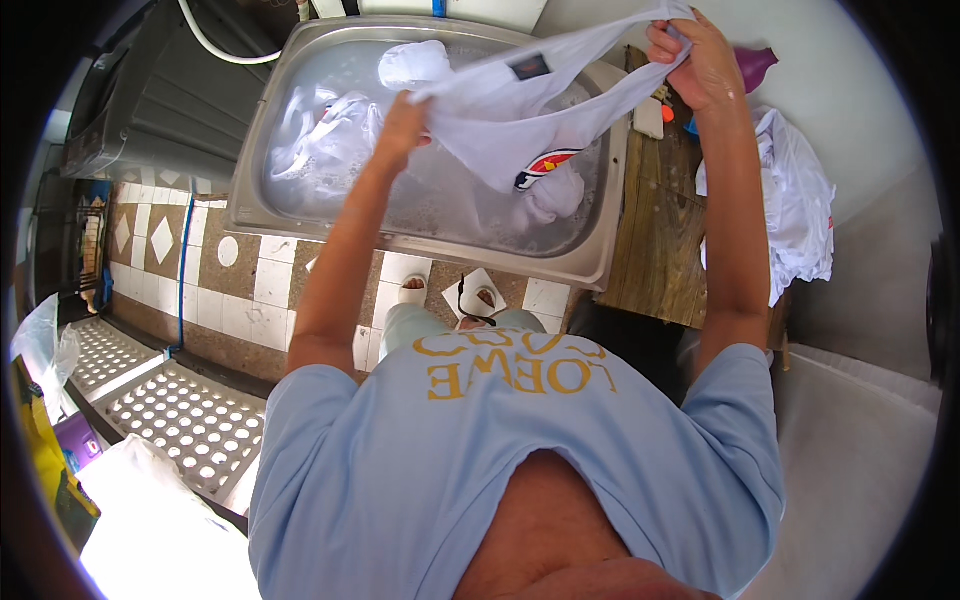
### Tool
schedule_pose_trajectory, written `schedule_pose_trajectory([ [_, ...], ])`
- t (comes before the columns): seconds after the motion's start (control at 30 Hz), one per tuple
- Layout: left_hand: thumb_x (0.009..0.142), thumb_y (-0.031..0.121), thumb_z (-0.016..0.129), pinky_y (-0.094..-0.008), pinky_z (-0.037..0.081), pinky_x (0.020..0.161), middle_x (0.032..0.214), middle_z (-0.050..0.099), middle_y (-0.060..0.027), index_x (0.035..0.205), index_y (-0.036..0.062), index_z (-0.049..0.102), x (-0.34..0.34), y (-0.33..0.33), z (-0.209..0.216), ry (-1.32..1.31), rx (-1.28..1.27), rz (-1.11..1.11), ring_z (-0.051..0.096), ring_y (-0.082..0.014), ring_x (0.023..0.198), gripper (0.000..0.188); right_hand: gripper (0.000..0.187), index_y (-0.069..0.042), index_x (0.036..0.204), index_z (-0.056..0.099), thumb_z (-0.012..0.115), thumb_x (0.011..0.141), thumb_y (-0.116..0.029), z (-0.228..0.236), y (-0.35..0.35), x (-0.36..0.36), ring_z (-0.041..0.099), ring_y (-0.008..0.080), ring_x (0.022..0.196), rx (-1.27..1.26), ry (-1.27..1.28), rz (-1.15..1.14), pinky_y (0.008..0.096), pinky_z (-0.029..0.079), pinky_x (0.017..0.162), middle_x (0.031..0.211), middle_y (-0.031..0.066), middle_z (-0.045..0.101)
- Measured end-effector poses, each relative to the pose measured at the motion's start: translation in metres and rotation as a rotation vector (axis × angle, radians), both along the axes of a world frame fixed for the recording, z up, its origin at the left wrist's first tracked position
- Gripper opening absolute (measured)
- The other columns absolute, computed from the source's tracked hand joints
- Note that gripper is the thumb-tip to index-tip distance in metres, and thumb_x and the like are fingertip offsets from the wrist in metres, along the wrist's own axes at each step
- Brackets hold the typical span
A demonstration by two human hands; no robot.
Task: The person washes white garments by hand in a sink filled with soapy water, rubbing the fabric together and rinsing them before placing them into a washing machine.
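Observation:
A white garment (490, 115) is stretched between my two hands above a metal sink (420, 246) of cloudy, sudsy water. It has a dark label near its neckline and a red, yellow and black emblem lower down. My left hand (403, 132) pinches one edge over the middle of the basin. At the far right, my right hand (702, 62) is raised with its fingers closed round the other end. The garment's lower part hangs down into the water. More white cloth (330, 140) lies soaking at the basin's left, and a white bundle (415, 65) floats near the far rim.
A wooden board (650, 240) adjoins the sink's right side, with a small pale block (648, 118) on it. Beyond hang white clothes (795, 200). A large dark grey appliance (175, 90) and a white hose (215, 45) are at left. Perforated panels (185, 420) lie lower left.

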State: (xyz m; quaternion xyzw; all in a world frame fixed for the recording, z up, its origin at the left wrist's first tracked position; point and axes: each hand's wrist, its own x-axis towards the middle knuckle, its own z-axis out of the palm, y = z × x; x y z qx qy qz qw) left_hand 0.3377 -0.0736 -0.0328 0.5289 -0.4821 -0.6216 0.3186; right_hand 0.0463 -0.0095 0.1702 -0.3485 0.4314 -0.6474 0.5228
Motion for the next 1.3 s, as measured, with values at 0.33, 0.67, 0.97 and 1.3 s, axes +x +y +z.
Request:
schedule_pose_trajectory([
  [0.33, 0.079, 0.019, 0.059, -0.033, 0.049, 0.065, 0.08, 0.063, -0.0125, 0.104, -0.0009, 0.057, -0.046, -0.014, 0.0, 0.11, -0.233, 0.069, 0.059, -0.022, 0.073, 0.032, 0.031, -0.003, 0.112, 0.043, 0.048, 0.081, -0.007, -0.154, -0.012, 0.045, 0.057, 0.028, 0.07, -0.005, 1.247, -0.384, 0.0357, 0.048, 0.065, 0.094, 0.0153, 0.059],
  [0.67, 0.074, 0.024, 0.062, -0.046, 0.034, 0.096, 0.121, 0.045, -0.0212, 0.127, 0.0082, 0.044, -0.088, 0.013, -0.092, -0.583, -0.685, -0.341, 0.041, -0.0404, 0.113, 0.058, 0.037, -0.003, 0.109, 0.047, 0.056, 0.074, -0.008, -0.266, 0.004, 0.069, 0.054, 0.0363, 0.09, 0.16, 1.586, -0.287, 0.046, 0.045, 0.076, 0.102, 0.0177, 0.052],
  [0.97, 0.077, 0.035, 0.063, -0.0406, 0.023, 0.107, 0.138, 0.037, -0.0164, 0.134, 0.0098, 0.039, -0.097, -0.007, -0.243, -0.38, -0.627, -0.344, 0.033, -0.0297, 0.127, 0.067, 0.065, -0.009, 0.141, 0.026, 0.055, 0.085, -0.028, -0.302, -0.003, 0.076, 0.028, 0.029, 0.131, 0.422, 1.35, 0.006, 0.0435, 0.022, 0.107, 0.143, 0.0155, 0.028],
  [1.3, 0.079, 0.028, 0.06, -0.0407, 0.043, 0.088, 0.116, 0.054, -0.0151, 0.107, 0.0071, 0.06, -0.088, -0.039, 0.041, -0.357, -0.795, -0.485, 0.053, -0.0298, 0.106, 0.035, 0.075, -0.013, 0.138, 0.029, 0.067, 0.073, -0.018, -0.161, -0.015, 0.067, 0.054, 0.0272, 0.108, 0.159, 0.891, 0.148, 0.0398, 0.04, 0.094, 0.126, 0.014, 0.05],
])
